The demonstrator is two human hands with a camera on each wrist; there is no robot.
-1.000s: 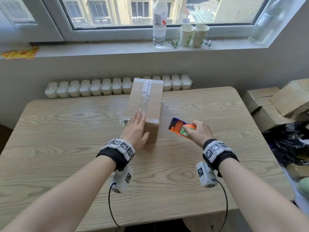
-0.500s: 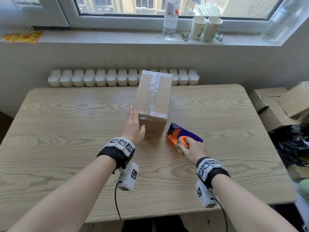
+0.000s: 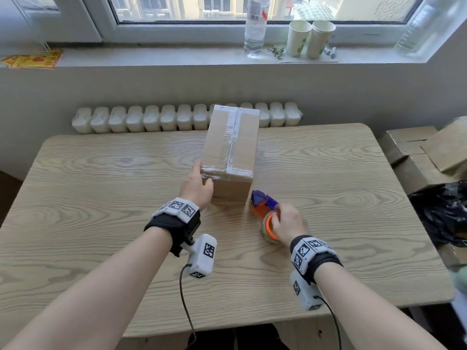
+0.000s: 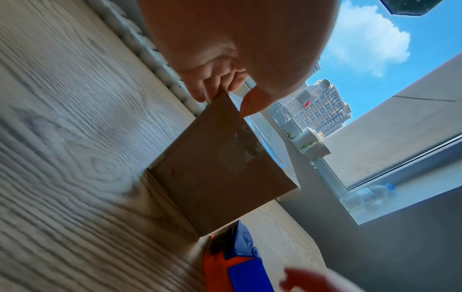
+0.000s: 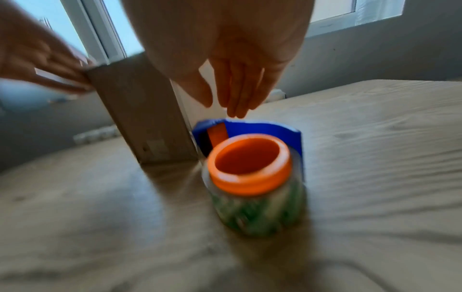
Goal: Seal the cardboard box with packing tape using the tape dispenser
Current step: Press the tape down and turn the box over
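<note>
Cardboard box (image 3: 231,150): one, brown, standing on the wooden table (image 3: 101,198) at its middle, long side running from near to far. Clear packing tape (image 3: 233,137) runs along the top seam and across the near top edge, with a patch down the near face.

Left hand (image 3: 197,186): at the box's near-left top corner, thumb on the near face, fingers down the left side; the left wrist view shows the fingertips (image 4: 200,94) and thumb pinching that corner edge.

Tape dispenser (image 3: 265,210): one, orange and blue body, lying on the table just beside the near-right corner of the box, blade end pointing toward it. Tape roll on an orange hub (image 5: 250,164), green print on the roll.

Right hand (image 3: 288,223): just above the dispenser at its roll end. In the right wrist view the fingers (image 5: 237,89) hang straight and apart, not wrapped around the dispenser; whether they touch it cannot be told.

Windowsill (image 3: 151,56), far side: one clear water bottle (image 3: 254,29), two paper cups (image 3: 312,37), one yellow-red packet (image 3: 32,59) at far left.

Right of the table: stacked cardboard boxes (image 3: 417,147), black plastic bag (image 3: 442,213).
</note>
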